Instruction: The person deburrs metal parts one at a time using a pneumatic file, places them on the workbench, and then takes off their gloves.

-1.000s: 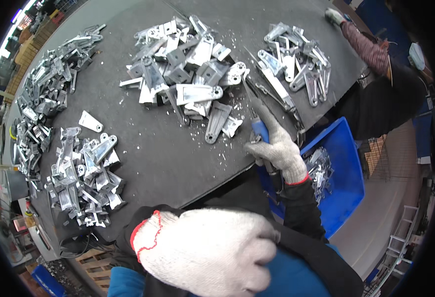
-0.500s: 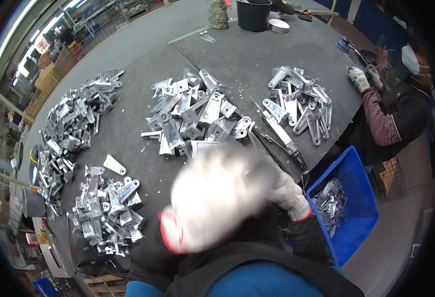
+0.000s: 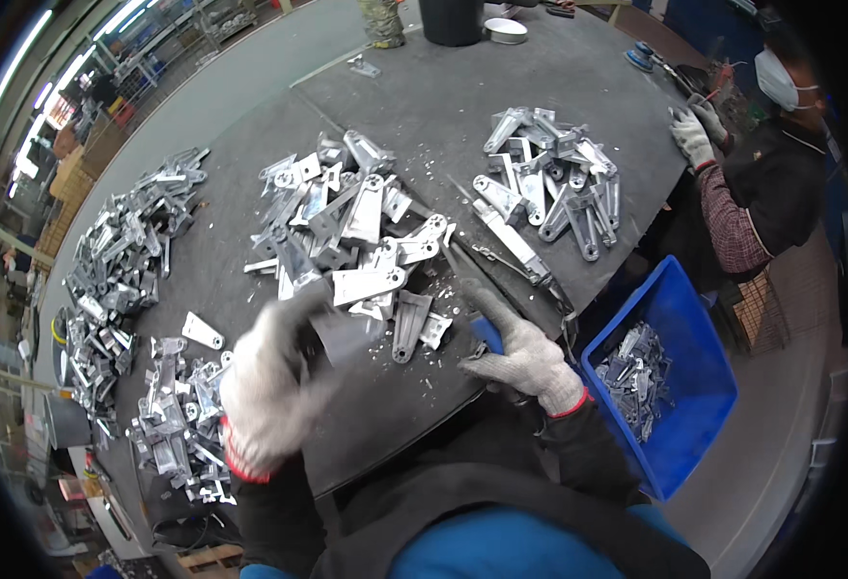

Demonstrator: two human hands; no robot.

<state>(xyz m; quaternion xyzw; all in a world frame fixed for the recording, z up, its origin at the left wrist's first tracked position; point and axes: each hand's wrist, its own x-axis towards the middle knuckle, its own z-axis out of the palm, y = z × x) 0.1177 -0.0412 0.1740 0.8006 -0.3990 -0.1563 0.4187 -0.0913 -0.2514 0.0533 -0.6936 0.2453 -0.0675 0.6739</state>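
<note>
My left hand [image 3: 274, 381], in a white glove with grey fingers and a red cuff, is blurred by motion. It is closed on a silvery metal bracket [image 3: 347, 336], also smeared, at the near edge of the middle pile of metal brackets [image 3: 361, 207]. Farther right, my gloved right hand [image 3: 530, 365] is curled round a blue-handled tool [image 3: 486, 334]; the tool's working end cannot be made out. Its thumb and forefinger stand apart. Between the hands, a loose bracket [image 3: 410, 326] lies on the dark tabletop [image 3: 375, 425].
Bracket piles lie at far left [image 3: 125, 256], near left [image 3: 178, 415] and right [image 3: 554, 179]. A long air tool [image 3: 511, 236] rests beside the middle pile. A blue bin [image 3: 699, 386] holds small metal parts. A masked co-worker [image 3: 771, 183] in gloves stands at the right edge.
My left hand has moved left and down from in front of my right hand, with a bracket in it. My right hand and its blue-handled tool now show. The view has shifted slightly.
</note>
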